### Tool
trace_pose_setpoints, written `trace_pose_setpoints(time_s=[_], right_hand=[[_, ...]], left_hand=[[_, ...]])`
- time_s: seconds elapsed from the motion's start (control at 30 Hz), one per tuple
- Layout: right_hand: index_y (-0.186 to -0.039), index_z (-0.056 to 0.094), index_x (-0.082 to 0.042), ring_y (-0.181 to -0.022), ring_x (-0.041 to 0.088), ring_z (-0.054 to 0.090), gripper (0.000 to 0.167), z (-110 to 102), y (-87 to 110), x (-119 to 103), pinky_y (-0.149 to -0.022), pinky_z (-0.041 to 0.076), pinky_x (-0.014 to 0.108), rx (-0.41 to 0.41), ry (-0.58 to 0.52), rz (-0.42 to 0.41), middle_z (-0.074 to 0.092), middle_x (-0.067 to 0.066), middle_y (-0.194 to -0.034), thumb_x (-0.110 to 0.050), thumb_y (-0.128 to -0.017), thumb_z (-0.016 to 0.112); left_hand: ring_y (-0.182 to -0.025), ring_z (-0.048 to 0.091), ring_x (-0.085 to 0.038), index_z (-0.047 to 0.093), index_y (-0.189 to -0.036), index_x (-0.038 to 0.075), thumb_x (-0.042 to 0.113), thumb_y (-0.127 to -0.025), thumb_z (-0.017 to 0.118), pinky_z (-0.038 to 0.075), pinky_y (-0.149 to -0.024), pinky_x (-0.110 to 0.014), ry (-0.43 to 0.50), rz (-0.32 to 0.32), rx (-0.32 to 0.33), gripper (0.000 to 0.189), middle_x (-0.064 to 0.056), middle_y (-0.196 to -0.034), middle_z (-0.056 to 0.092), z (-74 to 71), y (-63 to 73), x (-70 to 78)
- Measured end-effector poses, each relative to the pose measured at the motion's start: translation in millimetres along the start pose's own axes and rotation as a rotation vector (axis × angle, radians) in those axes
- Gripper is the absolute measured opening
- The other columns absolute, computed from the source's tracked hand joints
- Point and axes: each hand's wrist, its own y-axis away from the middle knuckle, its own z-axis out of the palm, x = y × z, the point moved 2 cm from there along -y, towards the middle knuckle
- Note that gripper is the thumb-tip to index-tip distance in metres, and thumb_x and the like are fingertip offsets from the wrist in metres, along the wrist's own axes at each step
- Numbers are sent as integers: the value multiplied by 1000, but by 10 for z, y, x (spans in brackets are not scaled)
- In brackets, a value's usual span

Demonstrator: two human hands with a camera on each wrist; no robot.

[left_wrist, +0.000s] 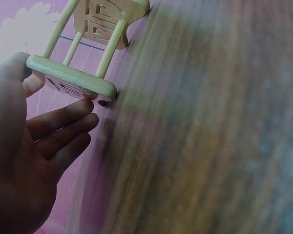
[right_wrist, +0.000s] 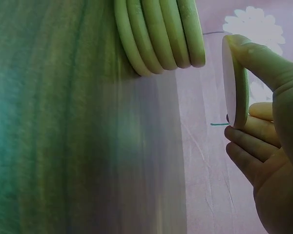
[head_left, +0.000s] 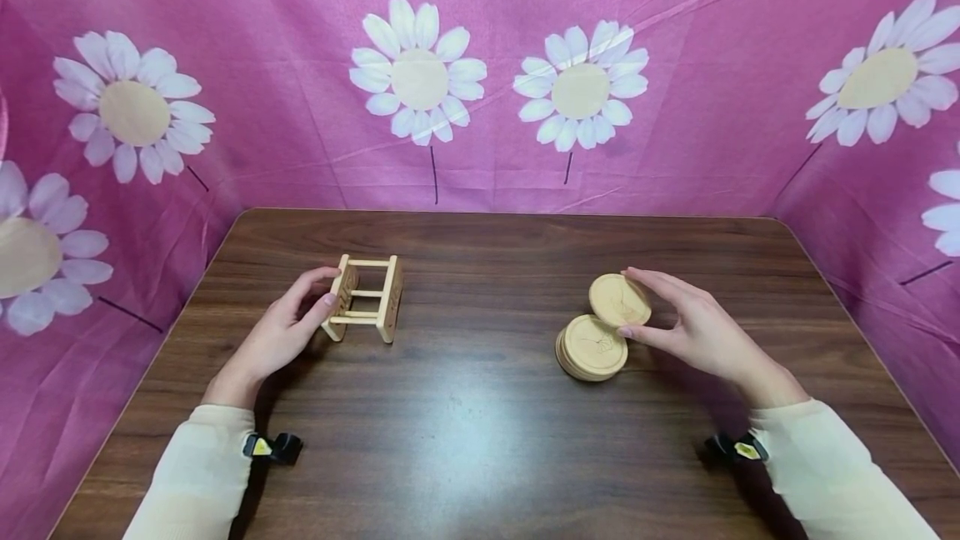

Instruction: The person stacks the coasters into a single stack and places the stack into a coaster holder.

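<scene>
On the left of the table in the head view stands a pale wooden coaster holder (head_left: pixel 390 300), two cut-out end panels joined by rods. My left hand (head_left: pixel 276 338) grips its left panel between thumb and fingers; the left wrist view shows the thumb at one end of that panel (left_wrist: pixel 71 77). Over on the right, my right hand (head_left: pixel 708 330) pinches a round wooden coaster (head_left: pixel 618 300) by its edge, tilted. Just below it, a stack of several similar coasters (head_left: pixel 595 347) rests on the table. The right wrist view shows the held coaster (right_wrist: pixel 240 92) apart from the stack (right_wrist: pixel 161 36).
The dark wood-grain table (head_left: pixel 465 440) reaches back to a pink cloth (head_left: pixel 495 173) printed with white flowers, which also hangs along both sides. A wide stretch of tabletop lies between the holder and the stack. Each wrist wears a black strap.
</scene>
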Motion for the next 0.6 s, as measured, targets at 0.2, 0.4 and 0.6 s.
trace_pose_setpoints(time_s=[0.2, 0.4, 0.6], right_hand=[[-149, 62, -6, -137, 1, 55, 81, 27, 62, -43, -112, 26, -3, 4, -18, -29, 70, 18, -144, -16, -77, 98], [-150, 62, -6, -136, 6, 57, 83, 57, 108, -93, -113, 26, -2, 9, -11, -57, 70, 16, -143, -14, -75, 99], [-150, 62, -7, -136, -2, 55, 86, 82, 170, -135, -113, 28, -1, 18, -20, -83, 70, 16, -143, -14, -73, 100]], left_hand=[[-107, 62, 6, 53, -152, 11, 10, -112, 55, 46, -93, -7, -7, -5, -1, 40, -27, -127, 72, -2, 0, 8], [-107, 62, 7, 53, -152, 10, 10, -112, 55, 46, -93, -7, 0, -3, 2, 40, -27, -127, 72, 3, 1, 2], [-108, 62, 7, 53, -152, 10, 9, -112, 55, 46, -93, -7, 4, 0, 3, 40, -28, -127, 72, 8, 1, -7]])
